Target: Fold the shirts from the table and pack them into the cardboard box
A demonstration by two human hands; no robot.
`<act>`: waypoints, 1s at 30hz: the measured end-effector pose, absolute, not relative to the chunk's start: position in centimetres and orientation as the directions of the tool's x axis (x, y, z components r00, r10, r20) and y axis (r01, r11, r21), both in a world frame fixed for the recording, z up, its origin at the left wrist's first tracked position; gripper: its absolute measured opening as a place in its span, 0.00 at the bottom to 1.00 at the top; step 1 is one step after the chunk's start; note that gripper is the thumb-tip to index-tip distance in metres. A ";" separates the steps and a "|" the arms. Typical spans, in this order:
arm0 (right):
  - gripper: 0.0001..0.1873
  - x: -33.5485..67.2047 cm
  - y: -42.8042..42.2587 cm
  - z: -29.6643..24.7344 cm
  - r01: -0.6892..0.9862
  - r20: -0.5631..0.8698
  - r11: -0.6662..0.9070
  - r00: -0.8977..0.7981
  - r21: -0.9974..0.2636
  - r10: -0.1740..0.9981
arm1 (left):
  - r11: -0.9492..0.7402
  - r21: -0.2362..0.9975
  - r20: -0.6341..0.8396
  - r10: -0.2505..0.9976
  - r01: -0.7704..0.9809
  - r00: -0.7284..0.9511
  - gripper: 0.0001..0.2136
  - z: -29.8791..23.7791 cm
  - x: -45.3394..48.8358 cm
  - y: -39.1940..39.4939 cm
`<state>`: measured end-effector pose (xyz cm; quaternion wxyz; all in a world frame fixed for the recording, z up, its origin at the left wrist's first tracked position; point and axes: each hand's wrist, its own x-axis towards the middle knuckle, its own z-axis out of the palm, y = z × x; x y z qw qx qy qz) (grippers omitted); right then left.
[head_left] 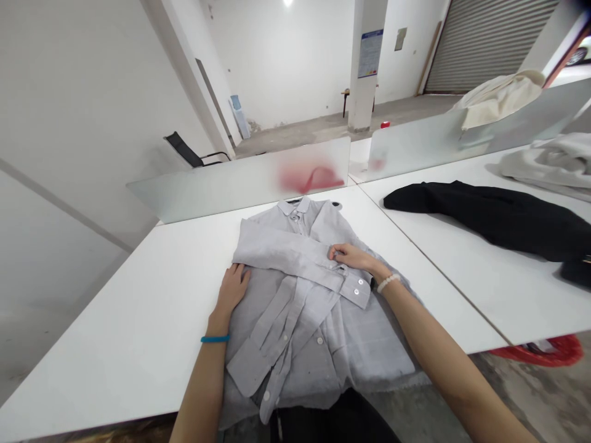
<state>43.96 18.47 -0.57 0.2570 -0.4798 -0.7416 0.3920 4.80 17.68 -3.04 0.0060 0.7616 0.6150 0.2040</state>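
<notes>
A light grey button-up shirt (295,307) lies front up on the white table, its collar pointing away from me and its hem hanging over the near edge. Both sleeves are folded across the front; one ends in a two-button cuff at the right. My left hand (233,284) rests flat on the shirt's left side, fingers stretched out near the fold of the upper sleeve. On that sleeve, above its cuff, my right hand (347,255) pinches the cloth between thumb and fingers.
A frosted divider (249,178) runs along the back of the white table (152,320). Black clothing (489,215) lies on the adjoining table at right, near pale cloth (549,163). Below the right edge is a red bag (561,352). A black chair (189,151) stands behind the divider.
</notes>
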 end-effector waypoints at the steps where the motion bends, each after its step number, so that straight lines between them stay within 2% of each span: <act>1: 0.12 44.0 18.5 -0.6 0.509 0.006 0.234 -0.408 -0.828 0.913 | -0.240 0.261 0.304 0.940 0.935 0.156 0.20 -3.0 4.8 17.7; 30: 0.12 43.9 18.3 -0.4 0.509 0.007 0.229 -0.401 -0.830 0.916 | -0.249 0.267 0.312 0.936 0.931 0.161 0.19 -2.9 4.9 17.6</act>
